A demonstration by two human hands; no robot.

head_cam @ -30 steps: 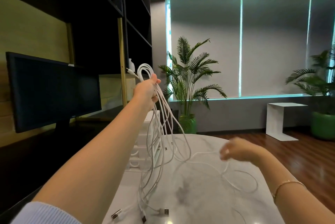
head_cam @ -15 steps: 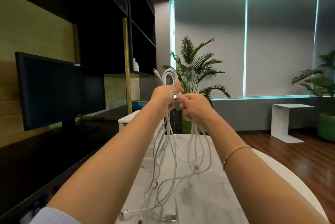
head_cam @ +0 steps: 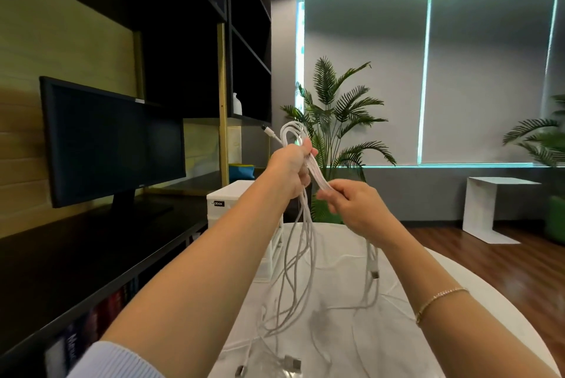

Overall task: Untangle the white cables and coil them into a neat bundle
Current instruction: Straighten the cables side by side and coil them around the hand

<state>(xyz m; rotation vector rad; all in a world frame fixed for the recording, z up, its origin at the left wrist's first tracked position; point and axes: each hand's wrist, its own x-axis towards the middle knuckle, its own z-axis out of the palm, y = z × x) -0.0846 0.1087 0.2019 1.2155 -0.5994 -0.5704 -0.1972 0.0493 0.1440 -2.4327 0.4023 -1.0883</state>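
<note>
Dark shelving, a black monitor (head_cam: 113, 139) and potted palms (head_cam: 333, 130) frame a white marble-patterned surface (head_cam: 458, 301) that lies below both raised hands. The left hand (head_cam: 290, 169) is held up at chest height with its fingers curled tightly around the gathered tops of the white cables (head_cam: 301, 255); several loops project above the fist, and one connector (head_cam: 269, 130) sticks out to the upper left of it. The right hand (head_cam: 348, 203) sits just beside and slightly below the left hand, its fingers curled around a group of strands that run taut between the two hands. Below the left hand the strands hang in loose, crossing loops; below the right hand a smaller group drops separately, with a plug (head_cam: 374, 273) dangling from it. The lowest lengths and further plugs (head_cam: 292, 362) rest on the surface beneath the hands. A white storage box (head_cam: 229, 203) stands on the surface behind the left forearm. Judged from this arrangement, the step in hand is gathering: the loop tops are collected, but the hanging lengths are not yet sorted and no neat coil exists, so the task appears to be in its middle stage. The next move probably calls for the left hand to maintain its hold while the right hand runs down along its strands to free the crossings, then feeds each cleared length up into the fist as an even loop. Pulling hard risks tightening any knot in the crossed section.
</note>
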